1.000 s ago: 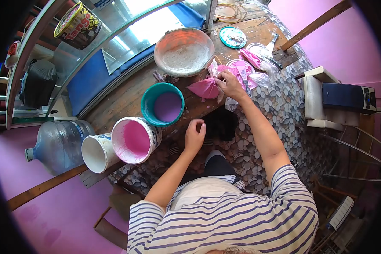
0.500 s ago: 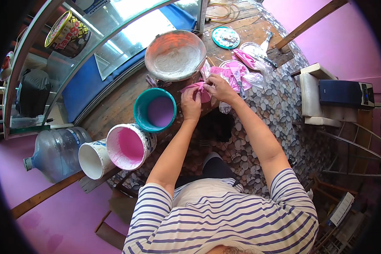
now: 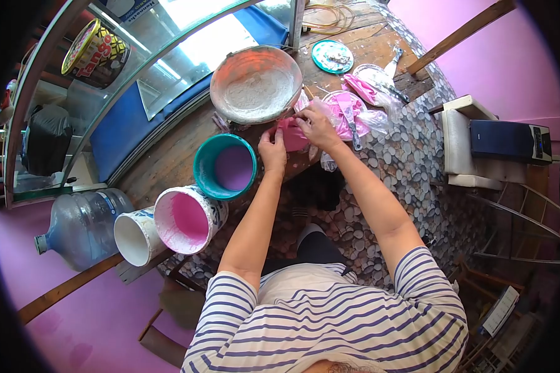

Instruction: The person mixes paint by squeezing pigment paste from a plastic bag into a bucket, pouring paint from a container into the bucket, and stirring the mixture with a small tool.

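A thin pink plastic bag (image 3: 295, 139) is stretched between my hands above the front edge of the wooden table. My left hand (image 3: 273, 151) pinches its left side with thumb and fingers. My right hand (image 3: 318, 128) grips the upper right side, fingers bent over the plastic. What is inside the bag, if anything, I cannot make out. Just behind my hands stands a wide orange basin (image 3: 255, 84) coated with white powder. To the left is a teal bucket (image 3: 199, 166) with purple paint in it. Right of my right hand, a putty knife (image 3: 348, 114) rests over more pink plastic.
A white bucket with pink paint (image 3: 193, 217), an off-white bucket (image 3: 137, 239) and a large clear water jug (image 3: 84, 224) line the left. A teal lid (image 3: 332, 56) and another scraper (image 3: 392, 64) lie at the back. A glass display case (image 3: 124, 81) borders the table.
My hands have moved slightly apart, and the pink bag between them is spread wider. My left hand has shifted a little left and down. The view has shifted slightly.
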A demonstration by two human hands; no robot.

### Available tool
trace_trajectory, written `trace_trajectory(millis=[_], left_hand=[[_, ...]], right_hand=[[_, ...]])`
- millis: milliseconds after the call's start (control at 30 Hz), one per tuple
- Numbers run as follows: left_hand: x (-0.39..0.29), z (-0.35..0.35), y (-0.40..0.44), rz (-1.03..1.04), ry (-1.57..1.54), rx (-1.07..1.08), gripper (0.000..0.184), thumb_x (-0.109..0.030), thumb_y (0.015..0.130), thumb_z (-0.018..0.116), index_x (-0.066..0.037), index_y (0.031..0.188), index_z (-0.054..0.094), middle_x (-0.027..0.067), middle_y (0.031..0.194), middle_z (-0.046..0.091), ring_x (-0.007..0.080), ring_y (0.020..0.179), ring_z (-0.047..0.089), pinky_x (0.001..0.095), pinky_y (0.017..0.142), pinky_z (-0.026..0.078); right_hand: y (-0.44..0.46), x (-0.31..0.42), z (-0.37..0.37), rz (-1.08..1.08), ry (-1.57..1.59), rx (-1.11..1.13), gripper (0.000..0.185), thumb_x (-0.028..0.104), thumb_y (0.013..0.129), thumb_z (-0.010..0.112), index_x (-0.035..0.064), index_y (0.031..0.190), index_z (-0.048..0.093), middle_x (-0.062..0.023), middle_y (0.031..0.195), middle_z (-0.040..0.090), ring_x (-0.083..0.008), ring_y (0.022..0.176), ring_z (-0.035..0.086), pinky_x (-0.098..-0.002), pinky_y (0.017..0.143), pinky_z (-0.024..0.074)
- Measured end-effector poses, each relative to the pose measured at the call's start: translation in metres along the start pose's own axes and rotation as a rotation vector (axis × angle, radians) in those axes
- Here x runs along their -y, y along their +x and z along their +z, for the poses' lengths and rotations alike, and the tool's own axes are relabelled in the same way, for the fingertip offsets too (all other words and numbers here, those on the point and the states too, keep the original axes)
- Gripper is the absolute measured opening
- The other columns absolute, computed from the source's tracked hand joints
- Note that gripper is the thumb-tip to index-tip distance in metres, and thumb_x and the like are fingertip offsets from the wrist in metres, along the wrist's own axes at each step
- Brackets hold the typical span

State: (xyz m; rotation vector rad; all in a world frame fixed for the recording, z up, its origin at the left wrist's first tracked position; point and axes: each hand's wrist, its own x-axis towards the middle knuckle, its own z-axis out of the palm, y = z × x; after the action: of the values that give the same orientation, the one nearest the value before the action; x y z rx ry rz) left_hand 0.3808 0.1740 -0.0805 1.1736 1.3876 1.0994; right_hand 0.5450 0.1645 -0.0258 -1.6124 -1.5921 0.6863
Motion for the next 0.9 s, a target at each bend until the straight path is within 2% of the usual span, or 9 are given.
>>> trace_trajectory(millis=[100,267,333,367,433,600,667,733,900], left_hand=[[0.001,0.002,0.001,0.050,0.025,-0.019,0.029,-0.023,0.098,0.068,0.003,0.110,0.068,0.0093,0.095,0.071,0.0128,0.077,0.064,0.0296,0.060,0.052],[-0.007,0.002,0.000,0.022,0.009,-0.028,0.028,-0.024,0.097,0.069,0.001,0.109,0.070,0.0087,0.098,0.071,0.0128,0.081,0.064,0.0300,0.063,0.053],[-0.015,0.001,-0.004,-0.021,0.083,-0.087,0.025,-0.021,0.093,0.071,0.001,0.106,0.072,0.0173,0.101,0.070,0.0279,0.092,0.067,0.0400,0.085,0.051],[-0.019,-0.001,-0.006,-0.022,0.086,-0.088,0.025,-0.021,0.093,0.071,0.001,0.106,0.072,0.0173,0.101,0.070,0.0279,0.092,0.067,0.0400,0.085,0.051],[-0.022,-0.003,-0.005,0.002,0.024,-0.072,0.024,-0.021,0.096,0.070,0.000,0.106,0.071,0.0093,0.099,0.071,0.0152,0.087,0.064,0.0312,0.077,0.053],[-0.028,-0.002,0.004,0.121,0.092,-0.095,0.023,-0.018,0.094,0.070,0.002,0.106,0.071,0.0109,0.098,0.072,0.0172,0.088,0.064,0.0326,0.084,0.051],[-0.032,-0.001,0.001,0.159,0.109,-0.101,0.023,-0.017,0.094,0.070,0.002,0.106,0.071,0.0113,0.097,0.072,0.0173,0.089,0.064,0.0329,0.084,0.051],[-0.036,0.000,0.000,-0.135,0.012,-0.104,0.023,-0.016,0.092,0.071,0.004,0.105,0.070,0.0119,0.098,0.072,0.0178,0.089,0.064,0.0333,0.084,0.051],[-0.024,0.004,0.008,-0.099,0.023,-0.110,0.025,-0.016,0.091,0.072,0.004,0.105,0.070,0.0107,0.099,0.073,0.0168,0.089,0.064,0.0324,0.084,0.051]], right_hand=[[-0.011,0.005,0.012,0.050,-0.025,-0.171,0.036,0.020,0.085,0.070,0.0052,0.117,0.064,-0.0174,0.111,0.061,-0.0352,0.102,0.063,-0.0427,0.091,0.0517],[-0.012,0.027,0.009,0.108,-0.174,-0.050,0.042,0.025,0.082,0.072,0.0058,0.118,0.063,-0.0186,0.111,0.061,-0.0386,0.101,0.064,-0.0462,0.090,0.0519],[-0.012,0.019,0.015,0.110,-0.200,-0.020,0.039,0.025,0.081,0.072,0.0048,0.114,0.065,-0.0192,0.109,0.062,-0.0399,0.099,0.064,-0.0475,0.089,0.0519],[-0.010,0.012,0.022,0.097,-0.189,-0.024,0.034,0.023,0.081,0.072,0.0031,0.108,0.065,-0.0198,0.106,0.063,-0.0407,0.098,0.064,-0.0482,0.087,0.0519],[-0.004,0.008,0.028,0.081,-0.175,-0.029,0.029,0.021,0.081,0.071,0.0014,0.102,0.066,-0.0204,0.104,0.063,-0.0415,0.096,0.064,-0.0490,0.086,0.0518],[0.015,0.005,0.036,0.015,-0.061,-0.213,0.019,0.013,0.080,0.068,-0.0013,0.091,0.064,-0.0208,0.097,0.063,-0.0419,0.094,0.063,-0.0485,0.083,0.0509],[0.017,-0.002,0.038,0.056,-0.071,-0.181,0.021,0.012,0.079,0.067,-0.0005,0.097,0.067,-0.0202,0.099,0.066,-0.0407,0.097,0.064,-0.0458,0.086,0.0521],[0.018,-0.008,0.037,0.119,0.050,-0.037,0.026,0.013,0.082,0.068,0.0007,0.105,0.069,-0.0196,0.108,0.069,-0.0373,0.104,0.066,-0.0417,0.091,0.0526],[0.007,-0.003,0.037,0.213,0.179,-0.056,0.033,0.012,0.086,0.068,-0.0004,0.117,0.066,-0.0189,0.115,0.070,-0.0330,0.108,0.068,-0.0383,0.096,0.0519]])
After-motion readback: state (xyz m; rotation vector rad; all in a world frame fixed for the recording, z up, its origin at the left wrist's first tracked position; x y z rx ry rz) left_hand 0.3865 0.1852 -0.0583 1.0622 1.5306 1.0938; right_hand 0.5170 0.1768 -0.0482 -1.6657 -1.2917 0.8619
